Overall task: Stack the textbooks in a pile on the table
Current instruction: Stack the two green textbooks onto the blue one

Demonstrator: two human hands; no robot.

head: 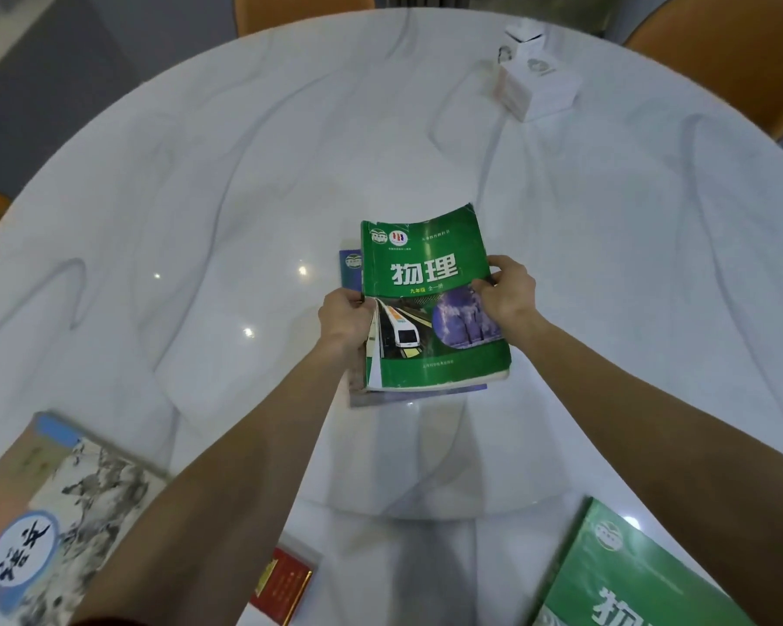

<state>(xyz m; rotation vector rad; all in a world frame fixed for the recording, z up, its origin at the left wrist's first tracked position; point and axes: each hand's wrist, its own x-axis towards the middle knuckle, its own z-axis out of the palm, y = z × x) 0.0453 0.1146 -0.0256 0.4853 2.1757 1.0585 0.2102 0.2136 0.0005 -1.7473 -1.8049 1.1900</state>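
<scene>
Physics textbook (430,305), long axis pointing away from the person, is gripped at opposite side edges by left hand (342,320) and right hand (509,293). It is held just over a blue book (351,269) at mid-table (200,196), slightly askew.

Physics textbook (430,282) atop blue book (351,268), table (200,196) centre; tissue box (536,81) behind right.

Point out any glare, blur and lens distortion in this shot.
Head view: ceiling-light glare spots dot the glossy table left of the green book; wide-angle bending curves the table rim; the book with the ink painting at lower left is blurred, while the green book's cover reads sharp.
</scene>
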